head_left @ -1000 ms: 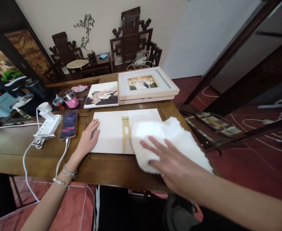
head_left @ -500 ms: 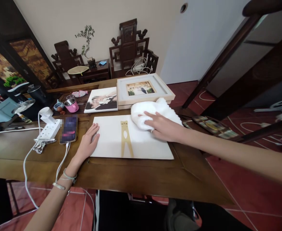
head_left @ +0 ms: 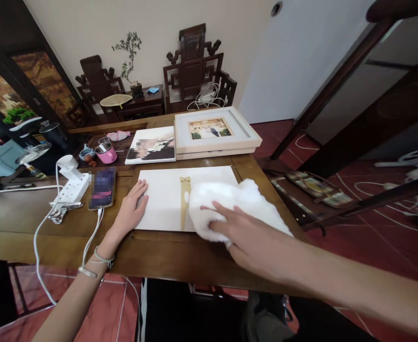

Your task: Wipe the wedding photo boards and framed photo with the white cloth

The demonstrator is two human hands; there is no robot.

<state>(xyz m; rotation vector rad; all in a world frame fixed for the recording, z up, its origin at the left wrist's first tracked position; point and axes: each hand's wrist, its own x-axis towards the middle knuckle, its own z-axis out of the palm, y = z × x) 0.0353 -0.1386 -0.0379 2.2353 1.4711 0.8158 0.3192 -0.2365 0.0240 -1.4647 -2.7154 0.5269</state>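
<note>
A flat white board (head_left: 162,199) lies on the wooden table, with a tan, two-legged shape (head_left: 185,204) on its surface. My left hand (head_left: 132,209) rests on the board's left edge, fingers spread and holding nothing. In my right hand (head_left: 242,232) is a bunched, fluffy white cloth (head_left: 209,202), pressed against the board's right part. The cloth hides the board's lower right corner and the right leg of the tan shape.
Behind the board are a photo print (head_left: 151,145) and a framed picture (head_left: 214,133). A phone (head_left: 102,187), a power strip (head_left: 71,190) with cables and a pink mug (head_left: 106,153) stand at the left. The table edge (head_left: 209,280) runs nearest me.
My right hand has moved the cloth from the board's upper right part toward its near right edge. My left hand has stayed in place on the board.
</note>
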